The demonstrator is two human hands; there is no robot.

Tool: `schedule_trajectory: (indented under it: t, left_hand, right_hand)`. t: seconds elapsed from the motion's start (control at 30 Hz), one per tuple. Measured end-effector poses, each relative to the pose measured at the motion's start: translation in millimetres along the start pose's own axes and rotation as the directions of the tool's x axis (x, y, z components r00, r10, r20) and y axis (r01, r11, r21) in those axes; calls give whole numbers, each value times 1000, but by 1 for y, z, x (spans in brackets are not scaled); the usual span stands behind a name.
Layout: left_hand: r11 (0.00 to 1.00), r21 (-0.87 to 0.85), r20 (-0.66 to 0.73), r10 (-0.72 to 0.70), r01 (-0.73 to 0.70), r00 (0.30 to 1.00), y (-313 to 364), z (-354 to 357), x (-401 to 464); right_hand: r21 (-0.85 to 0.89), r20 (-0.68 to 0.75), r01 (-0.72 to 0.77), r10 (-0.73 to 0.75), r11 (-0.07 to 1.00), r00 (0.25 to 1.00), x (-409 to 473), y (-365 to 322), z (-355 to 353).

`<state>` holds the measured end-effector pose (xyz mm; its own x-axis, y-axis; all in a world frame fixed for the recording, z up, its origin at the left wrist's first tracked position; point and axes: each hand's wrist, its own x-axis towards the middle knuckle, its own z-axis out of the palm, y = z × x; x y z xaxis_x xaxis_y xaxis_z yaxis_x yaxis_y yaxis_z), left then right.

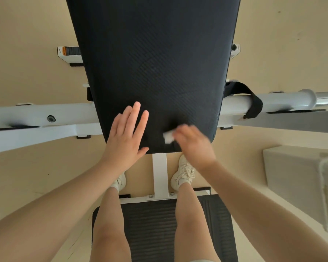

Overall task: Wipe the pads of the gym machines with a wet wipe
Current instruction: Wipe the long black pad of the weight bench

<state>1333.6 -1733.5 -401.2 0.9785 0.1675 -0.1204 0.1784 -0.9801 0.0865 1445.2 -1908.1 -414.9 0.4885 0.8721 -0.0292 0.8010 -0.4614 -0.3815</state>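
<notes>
Fingers [135, 118] of the left hand [126, 137] are spread flat and open, palm on the near end of the pad [155, 59], holding nothing, just bracing. Over to the right hand [192, 145], low centre of the frame: it's curled tight around the wipe [168, 136], a small white wad poking out at the thumb side and pressed to the pad's lower edge. That hand is smeared with motion blur, so whether the wipe lies fully flat on the surface is hard to call, but it looks mid-stroke.

To do this well, I'd say: keep the brace hand planted, press the wipe flat, not bunched, and work in overlapping passes from the near edge up toward the top of the frame, taking in the rounded corners and side seams. The large stretch of pad above the hands looks yet to be covered. Mind the strap [253, 101] hanging off the bar [284, 102] at right; it sits close to the pad's edge.

The count: one long black pad filling the centre, a second ribbed pad [151, 229] below between the legs, one wipe, two hands, two pale shoes [183, 173] either side of the white post [160, 173].
</notes>
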Motion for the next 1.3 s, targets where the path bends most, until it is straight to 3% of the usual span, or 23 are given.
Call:
schedule_trajectory:
  t: [0.03,0.1,0.23,0.3,0.33,0.37,0.43,0.47,0.5,0.57,0.63,0.67,0.73,0.87,0.93,1.0,1.03,1.1,1.17,1.23,1.3]
  left_hand:
    - [1000,17,2,6,-6,1000,2,0,3]
    - [999,54,2,3,-3,1000,5,2,10]
    - [996,86,3,-18,18,1000,13,4,16]
    - [997,74,-2,-16,16,1000,17,7,13]
    - [998,68,-3,-10,10,1000,19,9,11]
    - [998,65,-5,-1,1,1000,20,11,9]
    - [997,72,-10,19,-19,1000,23,14,6]
    - [996,82,-8,32,-31,999,25,15,6]
    - [995,94,-7,45,-44,999,26,16,6]
    - [990,130,-10,62,-60,998,29,20,8]
    - [982,177,-10,64,-61,998,32,24,11]
    - [979,194,-9,60,-57,998,33,26,12]
    - [975,219,-11,48,-44,999,33,28,13]
    - [967,252,-16,29,-24,999,36,28,13]
    - [967,254,-12,24,-20,1000,37,27,13]
    - [966,257,-10,23,-19,1000,38,26,13]
    - [965,262,-12,19,-15,1000,39,26,14]
    - [962,273,-14,13,-9,1000,40,27,14]
    - [958,288,-22,14,-7,1000,40,29,13]
    - [958,286,-30,16,-6,999,40,31,12]
    - [958,286,-37,13,-2,999,40,32,11]
  right_hand:
    - [6,-163,-7,8,1000,987,20,6,-11]
    - [-27,-352,-54,41,998,935,60,17,-34]
    - [15,-322,-130,128,991,938,61,26,-20]
    - [33,-180,-122,126,992,975,22,16,-2]
    - [27,-31,-126,126,992,991,0,11,5]
    - [3,183,-146,143,989,973,-18,7,8]
    - [-67,528,-201,206,977,824,-46,6,13]
    - [-64,535,-209,210,976,818,-48,7,9]
    - [-14,433,-185,173,983,885,-42,11,4]
    - [119,93,-147,136,982,986,-15,22,-10]
    - [158,-238,-83,120,984,964,24,38,-36]
    - [151,-335,-89,136,985,932,42,47,-49]
    - [138,-394,-150,193,979,898,68,62,-64]
    - [106,-227,-176,197,979,954,34,61,-36]
    - [73,29,-165,163,984,986,-13,47,-12]
    - [16,396,-244,218,970,892,-53,34,0]
    - [-8,478,-298,265,955,837,-63,32,0]
    - [87,316,-332,290,939,903,-53,33,-11]
    - [213,-22,-291,302,933,953,-20,42,-28]
    - [216,-267,-280,332,935,905,21,61,-49]
    - [182,-324,-310,355,933,877,48,75,-60]
